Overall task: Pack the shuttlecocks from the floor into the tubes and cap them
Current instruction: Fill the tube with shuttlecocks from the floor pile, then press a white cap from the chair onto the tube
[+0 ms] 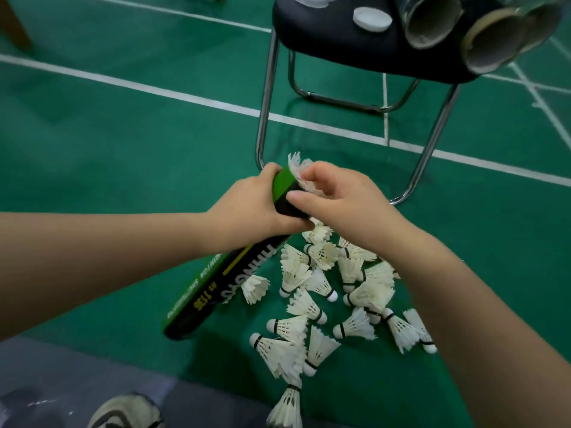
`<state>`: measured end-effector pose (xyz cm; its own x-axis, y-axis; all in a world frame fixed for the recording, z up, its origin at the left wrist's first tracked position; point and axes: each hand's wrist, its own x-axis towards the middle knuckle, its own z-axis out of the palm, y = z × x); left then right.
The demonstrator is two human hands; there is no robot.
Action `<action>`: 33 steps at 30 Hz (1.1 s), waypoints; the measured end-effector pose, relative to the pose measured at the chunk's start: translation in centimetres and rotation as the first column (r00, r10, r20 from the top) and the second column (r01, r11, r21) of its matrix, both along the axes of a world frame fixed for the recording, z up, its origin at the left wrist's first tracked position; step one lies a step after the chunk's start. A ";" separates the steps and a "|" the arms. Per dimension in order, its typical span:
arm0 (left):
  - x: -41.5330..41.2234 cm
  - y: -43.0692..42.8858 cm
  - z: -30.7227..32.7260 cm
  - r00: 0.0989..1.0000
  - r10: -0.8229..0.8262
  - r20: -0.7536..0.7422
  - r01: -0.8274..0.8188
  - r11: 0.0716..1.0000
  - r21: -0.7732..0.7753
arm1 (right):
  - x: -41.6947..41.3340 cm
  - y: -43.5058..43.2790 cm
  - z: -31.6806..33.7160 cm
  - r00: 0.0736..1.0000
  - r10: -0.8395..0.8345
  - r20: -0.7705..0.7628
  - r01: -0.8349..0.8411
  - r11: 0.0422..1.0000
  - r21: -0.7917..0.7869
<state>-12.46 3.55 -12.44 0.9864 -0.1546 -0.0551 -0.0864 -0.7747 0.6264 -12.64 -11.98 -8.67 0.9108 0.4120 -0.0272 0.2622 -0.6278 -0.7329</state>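
Shuttlecock insertion at tube mouth

Left hand (pixel 247 208) wraps the black-green tube (pixel 228 282) near its mouth; right hand (pixel 336 205) pinches a shuttlecock (pixel 298 166) entering at 12 o'clock. Feathers are light and fragile, so take hold at the cork. Roughly eighteen shuttlecocks (pixel 321 298) lie on the floor at 5 o'clock; the chair (pixel 327 32) holds three open tubes (pixel 429 23) and at least two caps (pixel 372 18).

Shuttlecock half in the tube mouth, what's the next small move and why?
Probably push it further in with the right hand. The shuttlecock has feathers sticking out of the tube mouth, which the left hand grips near its top. Many shuttlecocks remain in the pile on the floor, so capping looks premature.
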 end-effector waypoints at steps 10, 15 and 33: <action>-2.2 -1.2 1.7 0.990 0.134 -0.050 -0.142 0.894 -0.424 | -2.2 0.9 4.4 0.929 0.176 0.325 -0.041 0.923 -0.383; -2.7 -1.5 2.1 0.988 0.148 -0.046 -0.154 0.888 -0.433 | -2.7 0.9 4.6 0.916 0.194 0.352 -0.030 0.907 -0.421; -0.5 -1.3 0.6 0.980 0.197 -0.003 -0.176 0.866 -0.468 | -0.6 2.5 5.3 0.944 0.242 0.224 -0.068 0.807 -0.586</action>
